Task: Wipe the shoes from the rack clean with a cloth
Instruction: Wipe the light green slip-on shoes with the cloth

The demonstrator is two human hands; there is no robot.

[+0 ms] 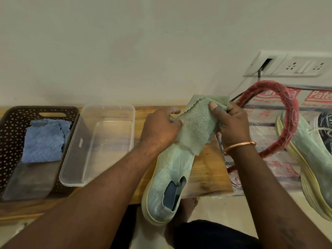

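The pale green shoe [168,177] lies lengthwise away from the person, heel nearest and overhanging the tabletop [203,169] edge, toe far. The left hand [160,130] grips its toe; the right hand [231,123] pinches the green cloth [197,121] draped over it.

Bare bench [140,123] shows only in a narrow strip between the clear tub [97,144] and the pale green shoe [168,177]. The brown basket [10,133] sits just beside the tub, closing off the left end. On the right, a red hoop [294,112] and second shoe [305,159] crowd the plastic-wrapped surface.
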